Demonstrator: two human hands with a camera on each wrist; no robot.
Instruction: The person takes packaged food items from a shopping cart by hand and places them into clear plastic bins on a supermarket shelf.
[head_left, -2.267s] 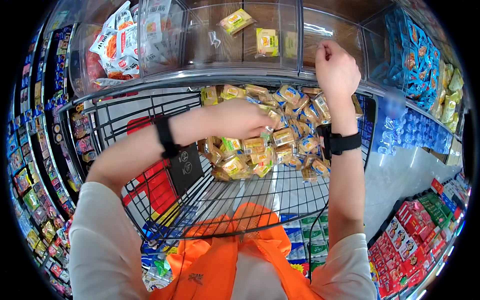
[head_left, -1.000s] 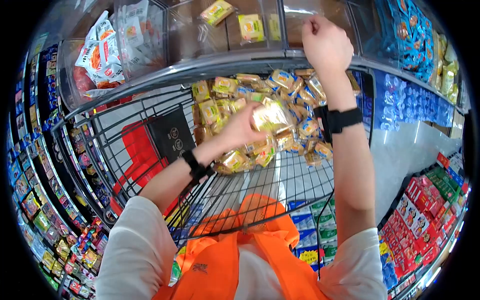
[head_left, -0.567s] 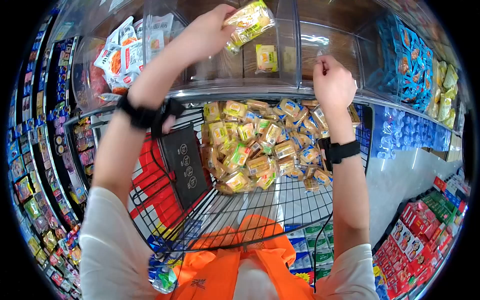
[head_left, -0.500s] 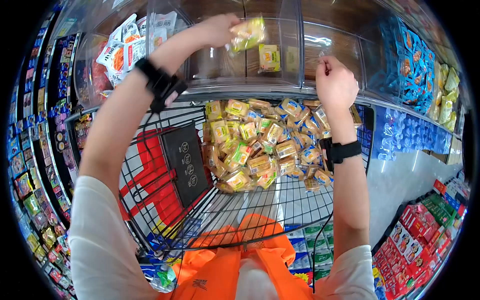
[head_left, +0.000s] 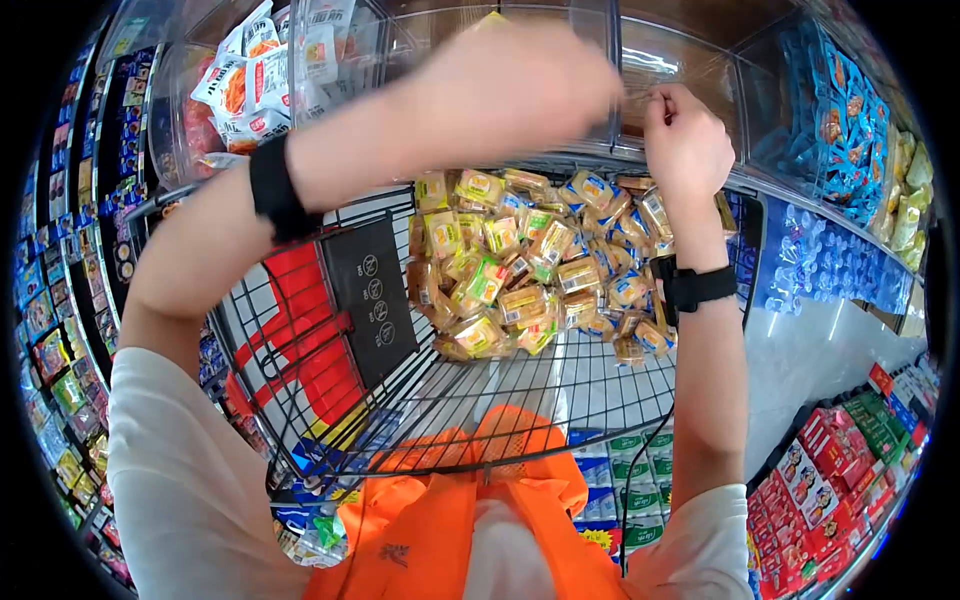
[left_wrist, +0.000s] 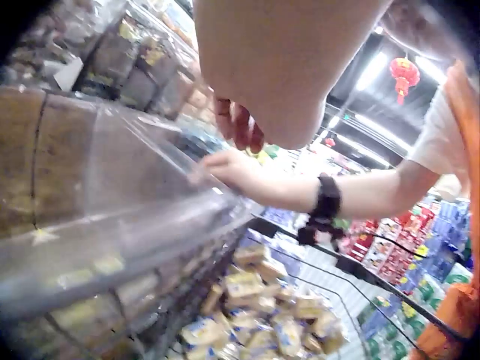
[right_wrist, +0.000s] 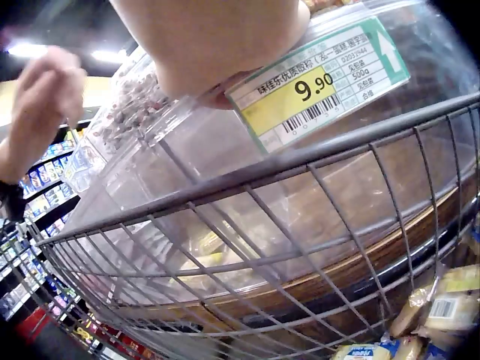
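Note:
My left hand (head_left: pixel 525 80), blurred, is over the clear bins (head_left: pixel 610 60), close to my right hand (head_left: pixel 690 145); it hides most of the bin beneath. Curled fingers (left_wrist: pixel 240 124) show in the left wrist view, but whether they hold anything is unclear. With bent fingers (left_wrist: pixel 206 165), my right hand grips a clear bin wall (left_wrist: pixel 150 142). A price label (right_wrist: pixel 307 86) hides part of that hand in the right wrist view. Below both hands, many small wrapped packets (head_left: pixel 500 305) with yellow, green or blue print are heaped in the cart (head_left: pixel 610 385).
White snack pouches (head_left: pixel 235 85) fill a bin at the left, blue pouches (head_left: pixel 840 120) one at the right. The cart's black rim runs along the bins. Shelves (head_left: pixel 75 300) line the far left; red boxes (head_left: pixel 800 490) stand at lower right.
My left hand lifted a yellow packet in the bin, then swung right towards my right hand; that packet is now out of sight. My right hand has stayed at the bin's edge.

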